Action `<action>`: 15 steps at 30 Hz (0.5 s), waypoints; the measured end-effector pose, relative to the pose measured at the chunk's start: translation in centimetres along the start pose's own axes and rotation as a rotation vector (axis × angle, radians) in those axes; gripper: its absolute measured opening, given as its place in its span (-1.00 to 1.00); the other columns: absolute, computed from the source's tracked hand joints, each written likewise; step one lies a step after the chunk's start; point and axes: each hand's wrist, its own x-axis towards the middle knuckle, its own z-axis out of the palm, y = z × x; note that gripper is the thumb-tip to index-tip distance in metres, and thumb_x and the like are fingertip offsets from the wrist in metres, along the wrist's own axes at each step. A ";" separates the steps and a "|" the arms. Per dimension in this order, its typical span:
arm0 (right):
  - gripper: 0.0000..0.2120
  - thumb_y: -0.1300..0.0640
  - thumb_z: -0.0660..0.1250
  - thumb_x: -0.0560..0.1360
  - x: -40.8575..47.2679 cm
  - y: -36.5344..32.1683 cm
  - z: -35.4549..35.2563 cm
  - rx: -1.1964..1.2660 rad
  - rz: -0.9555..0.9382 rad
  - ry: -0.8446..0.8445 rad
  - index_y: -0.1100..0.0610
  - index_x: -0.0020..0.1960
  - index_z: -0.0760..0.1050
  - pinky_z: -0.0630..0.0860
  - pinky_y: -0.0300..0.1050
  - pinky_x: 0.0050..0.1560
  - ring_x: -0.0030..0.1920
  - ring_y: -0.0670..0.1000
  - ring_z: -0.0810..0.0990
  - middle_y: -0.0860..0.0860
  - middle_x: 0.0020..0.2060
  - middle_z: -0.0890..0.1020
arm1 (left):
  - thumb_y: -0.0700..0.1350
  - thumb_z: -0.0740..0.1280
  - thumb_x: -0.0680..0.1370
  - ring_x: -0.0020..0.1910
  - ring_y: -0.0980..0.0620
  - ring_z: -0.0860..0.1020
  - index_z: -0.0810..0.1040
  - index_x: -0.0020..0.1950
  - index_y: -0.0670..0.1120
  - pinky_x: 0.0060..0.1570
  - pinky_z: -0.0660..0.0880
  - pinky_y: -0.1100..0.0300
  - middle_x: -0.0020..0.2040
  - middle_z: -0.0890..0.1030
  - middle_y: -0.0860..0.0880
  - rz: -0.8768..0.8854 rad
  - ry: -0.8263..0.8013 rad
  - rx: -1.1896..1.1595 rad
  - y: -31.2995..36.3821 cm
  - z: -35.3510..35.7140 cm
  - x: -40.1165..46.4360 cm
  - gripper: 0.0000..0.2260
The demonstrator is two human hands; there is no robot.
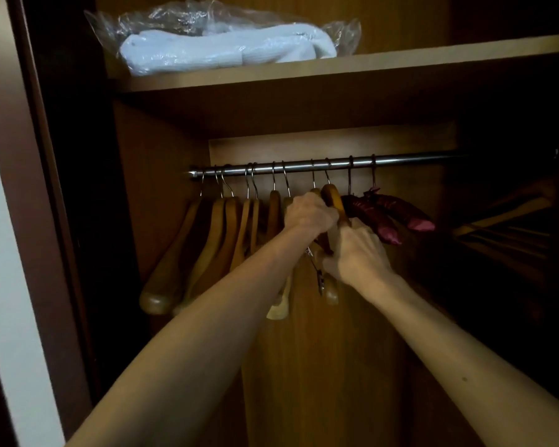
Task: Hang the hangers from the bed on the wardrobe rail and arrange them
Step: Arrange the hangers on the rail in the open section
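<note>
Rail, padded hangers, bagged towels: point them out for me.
rail (400, 160), head view, bare stretch at the right
padded hangers (373, 214), head view, dark red padding
bagged towels (226, 46), head view, white cloth

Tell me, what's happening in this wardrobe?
A person is sorting hangers on the wardrobe rail. Both the left hand and right hand grip a wooden hanger hooked on the rail. More wooden hangers hang to the left, two padded pink hangers to the right. A bagged white bundle sits on the shelf above.
</note>
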 end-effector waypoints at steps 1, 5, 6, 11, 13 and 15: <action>-0.38 -0.10 0.47 0.46 -0.1 0.0 0.2 -0.026 0.028 -0.037 0.21 0.39 0.41 0.45 0.09 0.36 0.40 0.23 0.42 0.20 0.39 0.42 | 0.01 0.33 0.62 -0.39 0.11 0.50 0.54 -0.10 -0.11 -0.47 0.35 0.29 -0.24 0.56 -0.01 -0.015 0.008 0.031 0.2 0.5 0.2 -0.79; -0.13 -0.25 0.42 0.47 -0.1 0.1 0.3 -0.076 0.103 -0.188 0.16 0.56 0.15 0.40 0.09 0.38 0.47 0.23 0.32 0.18 0.49 0.27 | 0.14 0.28 0.62 -0.38 0.10 0.45 0.54 -0.01 -0.13 -0.44 0.35 0.25 -0.18 0.55 -0.02 -0.049 0.016 0.133 0.7 1.7 1.2 -0.67; -0.09 -0.25 0.43 0.45 -0.1 0.1 0.2 -0.064 0.113 -0.207 0.16 0.57 0.12 0.43 0.08 0.35 0.45 0.23 0.35 0.18 0.48 0.30 | 0.18 0.26 0.62 -0.37 0.09 0.43 0.55 0.04 -0.14 -0.39 0.36 0.23 -0.14 0.54 -0.03 -0.053 0.020 0.147 0.8 1.9 1.4 -0.63; -0.12 -0.19 0.47 0.44 -0.2 0.3 0.5 0.023 0.093 -0.147 0.20 0.53 0.14 0.50 0.02 0.24 0.36 0.20 0.49 0.15 0.39 0.44 | 0.30 0.25 0.57 -0.24 0.04 0.50 0.53 0.19 -0.20 -0.29 0.41 0.19 -0.01 0.55 -0.04 -0.072 -0.001 0.174 1.2 2.8 2.2 -0.44; -0.15 -0.18 0.46 0.46 -0.5 0.3 0.7 0.029 0.071 -0.124 0.23 0.52 0.16 0.53 -0.01 0.17 0.29 0.18 0.56 0.14 0.30 0.53 | 0.34 0.29 0.52 -0.15 -0.02 0.61 0.55 0.21 -0.19 -0.33 0.47 0.16 0.05 0.61 -0.07 -0.084 -0.009 0.177 1.2 3.2 2.6 -0.39; -0.11 -0.16 0.46 0.46 -0.7 0.4 1.1 0.060 0.051 -0.119 0.26 0.54 0.11 0.55 -0.02 0.12 0.23 0.18 0.60 0.14 0.24 0.57 | 0.33 0.34 0.49 -0.12 -0.04 0.63 0.55 0.20 -0.16 -0.34 0.49 0.15 0.05 0.62 -0.09 -0.089 0.004 0.213 1.2 3.4 2.7 -0.42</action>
